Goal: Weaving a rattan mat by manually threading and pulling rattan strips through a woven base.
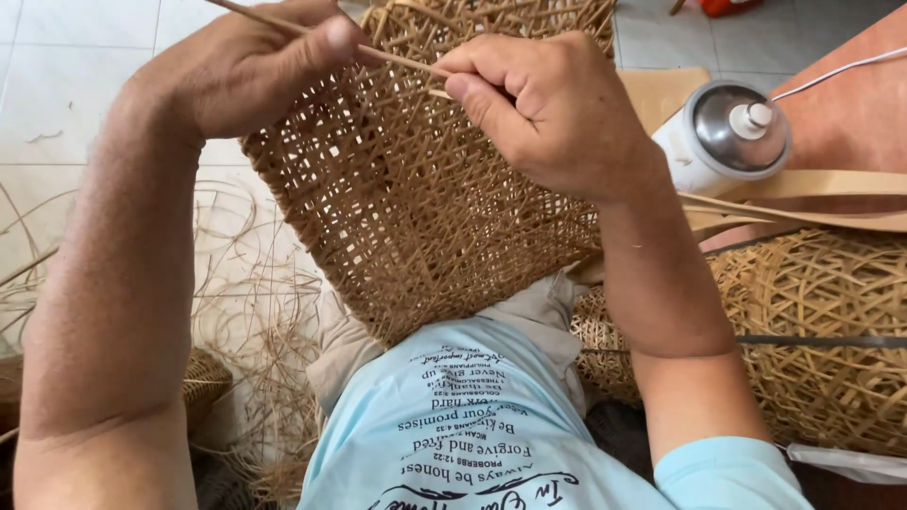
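Behind both hands (397, 85), woven basket (416, 208) top hidden.

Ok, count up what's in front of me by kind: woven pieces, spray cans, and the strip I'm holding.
Woven rattan pieces: 2, the panel on the lap and the basket at the right
Spray cans: 1
Rattan strip pinched by left hand and right hand: 1
Total: 4

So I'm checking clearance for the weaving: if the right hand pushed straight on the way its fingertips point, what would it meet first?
The right hand, pinching the rattan strip, points leftward. It would probably meet the left hand first, just across the woven basket; depth is unclear.
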